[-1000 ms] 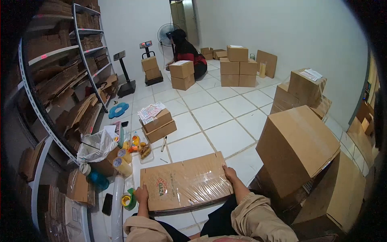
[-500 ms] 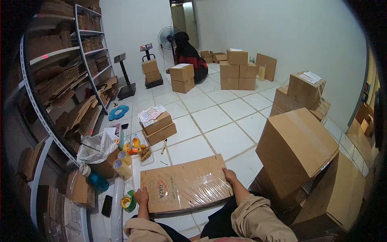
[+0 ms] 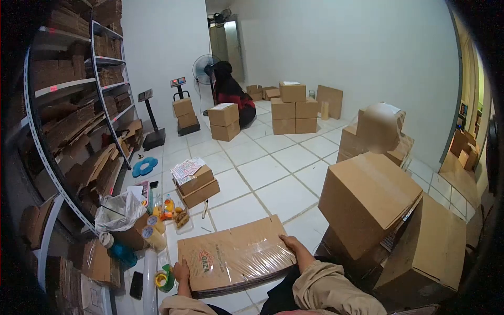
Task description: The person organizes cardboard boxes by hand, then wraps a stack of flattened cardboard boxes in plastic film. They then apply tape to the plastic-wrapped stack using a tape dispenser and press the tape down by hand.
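Observation:
A flat stack of cardboard sheets [image 3: 236, 254], covered in shiny clear plastic and printed with red and green marks, lies across my lap area near the floor. My left hand [image 3: 181, 272] grips its left edge. At the right edge, my right hand [image 3: 297, 251] is closed with the thumb on top. The fingers under the stack are hidden. Just left of my left hand sits a roll of green tape [image 3: 165, 279]. A white pen [image 3: 205, 209] lies on the tiles beyond the stack.
Large cartons [image 3: 367, 199] lean close on my right. To the left are a blue bottle [image 3: 119, 251], tape rolls [image 3: 154, 237], a phone [image 3: 136, 285] and shelving [image 3: 63, 86]. Ahead stand two small boxes [image 3: 200, 193], stacked boxes [image 3: 295, 107] and a crouching person [image 3: 231, 94].
My view has turned up and slightly right, so the room sits lower and further left. Both hands keep hold of the cardboard stack, which looks much the same.

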The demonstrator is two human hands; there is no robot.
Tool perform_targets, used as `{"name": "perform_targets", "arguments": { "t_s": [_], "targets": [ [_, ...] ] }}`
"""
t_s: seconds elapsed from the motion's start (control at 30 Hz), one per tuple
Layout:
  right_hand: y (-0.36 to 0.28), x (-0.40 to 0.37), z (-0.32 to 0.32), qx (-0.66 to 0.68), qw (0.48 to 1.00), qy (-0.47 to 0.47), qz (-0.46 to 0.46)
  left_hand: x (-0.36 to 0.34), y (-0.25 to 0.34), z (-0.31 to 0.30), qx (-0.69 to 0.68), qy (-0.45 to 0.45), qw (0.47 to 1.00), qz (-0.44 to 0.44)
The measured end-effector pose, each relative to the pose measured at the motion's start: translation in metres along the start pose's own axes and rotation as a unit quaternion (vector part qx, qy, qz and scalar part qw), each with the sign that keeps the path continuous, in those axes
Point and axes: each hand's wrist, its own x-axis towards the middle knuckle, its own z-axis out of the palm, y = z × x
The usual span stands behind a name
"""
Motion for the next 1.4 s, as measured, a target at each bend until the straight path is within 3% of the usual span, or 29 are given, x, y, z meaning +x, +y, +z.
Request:
{"name": "perform_targets", "arguments": {
  "t_s": [0.13,0.2,0.27,0.47,0.7,1.0,1.27,1.4],
  "targets": [
    [0.002,-0.004,0.004,0.014,0.999,0.032,0.012,-0.006,0.003,-0.007,0.006,-0.013,1.000,-0.009],
    [0.007,-0.001,0.002,-0.015,0.999,0.030,0.009,-0.008,0.005,-0.008,0.000,-0.015,1.000,-0.013],
    [0.011,0.001,0.005,-0.101,0.990,0.087,-0.043,-0.008,0.004,-0.009,0.018,-0.008,1.000,-0.016],
    [0.002,-0.022,0.005,-0.151,0.977,0.136,-0.065,-0.020,0.017,-0.022,0.014,-0.010,1.000,-0.024],
    [0.004,-0.017,0.006,-0.109,0.986,0.109,-0.064,-0.002,-0.003,-0.002,0.025,-0.022,0.999,-0.005],
    [-0.004,-0.030,0.005,-0.160,0.973,0.132,-0.102,-0.008,0.003,-0.007,0.027,0.008,1.000,-0.012],
    [-0.004,-0.025,0.004,-0.160,0.973,0.123,-0.108,-0.008,0.009,-0.015,0.012,-0.055,0.998,-0.034],
    [-0.002,-0.018,0.005,-0.168,0.973,0.128,-0.090,-0.012,0.012,-0.015,0.024,-0.022,0.999,-0.023]
  ]
}}
